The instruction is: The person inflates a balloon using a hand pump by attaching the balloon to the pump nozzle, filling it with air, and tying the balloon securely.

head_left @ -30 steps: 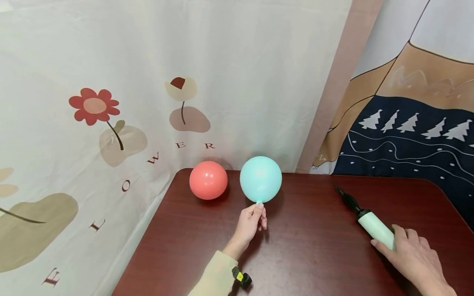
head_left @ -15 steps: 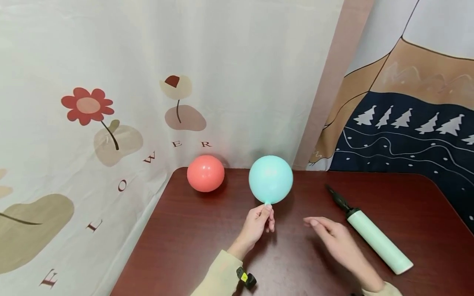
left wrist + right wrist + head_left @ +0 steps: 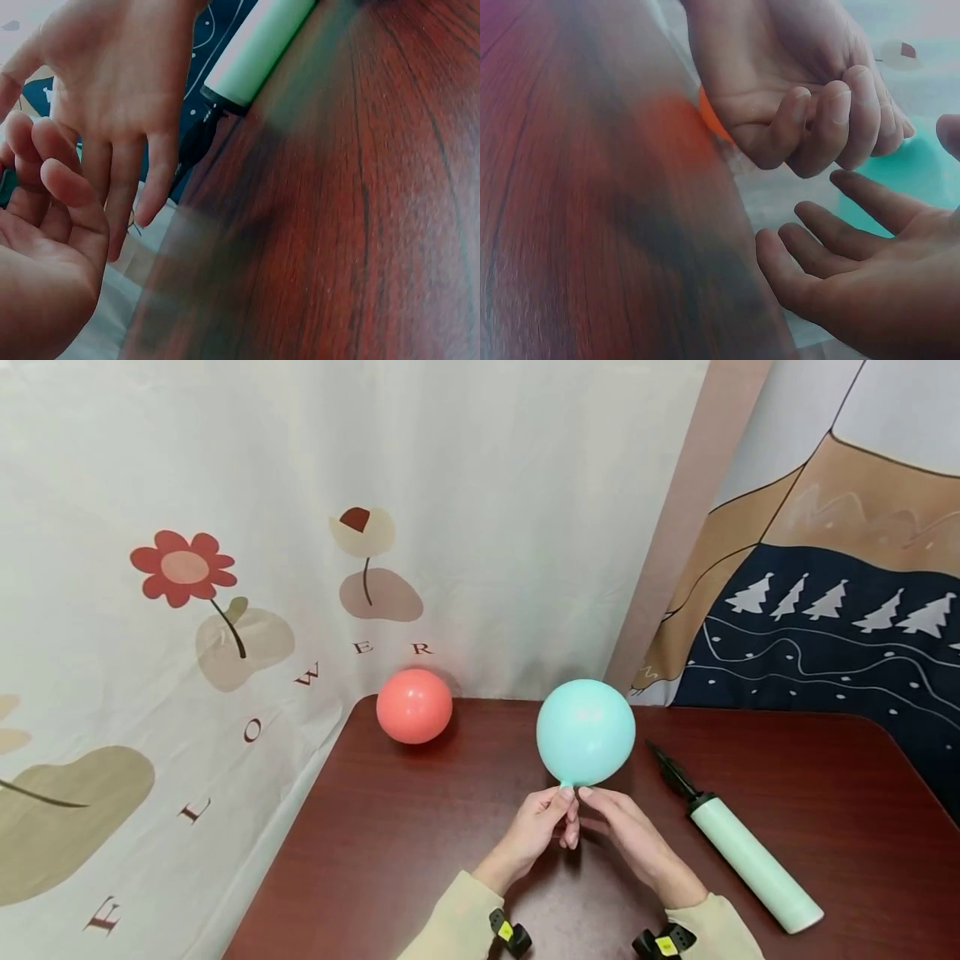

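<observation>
A blown-up light blue balloon point(image 3: 585, 731) stands over the table with its neck down. My left hand point(image 3: 532, 827) pinches that neck between thumb and forefinger; its other fingers curl loosely in the right wrist view. Close by on the right, my right hand point(image 3: 633, 835) has its thumb tip near the neck. Seen from the right wrist, the right hand's fingers point(image 3: 840, 240) are spread and gently bent beneath the left hand point(image 3: 780, 75), with nothing held between them. Part of the balloon point(image 3: 922, 169) shows behind both hands there.
A red balloon point(image 3: 414, 706) sits at the table's back left. The pale green hand pump point(image 3: 753, 860) with a black nozzle lies slantwise to the right of my right hand. Behind the dark red wooden table point(image 3: 360, 860) hang printed curtains point(image 3: 495, 527).
My right hand has left the pump and moved left to the balloon's neck. My left hand has shifted a little right with the blue balloon.
</observation>
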Tool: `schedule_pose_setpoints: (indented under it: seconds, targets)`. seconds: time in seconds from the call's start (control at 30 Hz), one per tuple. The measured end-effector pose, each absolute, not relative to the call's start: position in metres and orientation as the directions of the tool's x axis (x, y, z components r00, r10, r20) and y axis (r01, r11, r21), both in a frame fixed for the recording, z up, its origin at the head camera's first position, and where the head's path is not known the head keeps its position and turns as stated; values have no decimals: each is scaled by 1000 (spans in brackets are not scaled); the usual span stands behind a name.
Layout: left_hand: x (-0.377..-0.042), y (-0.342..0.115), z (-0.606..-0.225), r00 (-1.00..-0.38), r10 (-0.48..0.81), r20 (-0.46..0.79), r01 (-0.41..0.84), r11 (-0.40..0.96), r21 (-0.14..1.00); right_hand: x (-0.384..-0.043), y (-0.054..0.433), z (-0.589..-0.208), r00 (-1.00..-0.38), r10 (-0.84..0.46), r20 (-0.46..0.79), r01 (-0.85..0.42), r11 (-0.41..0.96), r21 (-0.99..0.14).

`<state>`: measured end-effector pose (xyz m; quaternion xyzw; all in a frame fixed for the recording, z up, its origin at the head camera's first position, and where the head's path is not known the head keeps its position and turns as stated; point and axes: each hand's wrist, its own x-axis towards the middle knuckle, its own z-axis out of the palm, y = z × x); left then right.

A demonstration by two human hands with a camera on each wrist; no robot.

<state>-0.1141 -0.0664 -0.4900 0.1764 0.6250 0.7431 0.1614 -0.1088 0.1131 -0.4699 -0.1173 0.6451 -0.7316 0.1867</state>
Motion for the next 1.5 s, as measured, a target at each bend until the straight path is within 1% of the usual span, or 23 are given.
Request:
schedule_pose_setpoints:
  seconds: [0.1, 0.17, 0.27, 0.37, 0.5, 0.63, 0.73, 0.87, 1.07, 1.3, 1.4, 1.5]
  targets:
    - [-113, -66, -491, -863, 502, 51, -51, -187, 981, -110, 112, -473, -871, -491, -15, 117, -178, -977]
    - [-112, -65, -491, -848, 530, 30, -94, -207, 974, -111, 112, -474, -855, -519, -7, 139, -215, -967]
    - [-110, -64, -491, -830, 558, -15, -168, -224, 960, -111, 112, -475, -842, -539, -25, 184, -243, -952]
    - [-109, -63, -491, -822, 569, -36, -206, -238, 949, -111, 113, -475, -849, -526, -51, 217, -258, -941]
    - [-107, -63, -492, -817, 576, -17, -198, -252, 947, -112, 113, -474, -866, -495, -68, 218, -254, -942]
    - [-104, -65, -496, -818, 575, 2, -188, -270, 944, -114, 111, -472, -896, -433, -101, 222, -239, -945]
    - [-102, -64, -497, -819, 573, 5, -195, -286, 938, -114, 109, -470, -910, -398, -116, 235, -266, -935]
    - [-99, -65, -497, -815, 579, 19, -194, -304, 933, -115, 109, -468, -923, -375, -87, 218, -323, -921]
    - [-96, -69, -497, -783, 620, 60, -175, -312, 934, -115, 112, -462, -955, -295, -39, 160, -401, -902]
    - [-98, -77, -498, -753, 653, 79, -153, -290, 945, -115, 113, -456, -963, -259, 68, 85, -536, -840]
    - [-96, -77, -500, -760, 645, 80, -148, -292, 945, -113, 110, -456, -968, -244, 66, 93, -585, -806]
    - [-95, -73, -500, -767, 636, 87, -140, -297, 945, -112, 105, -457, -972, -233, 33, 109, -569, -815]
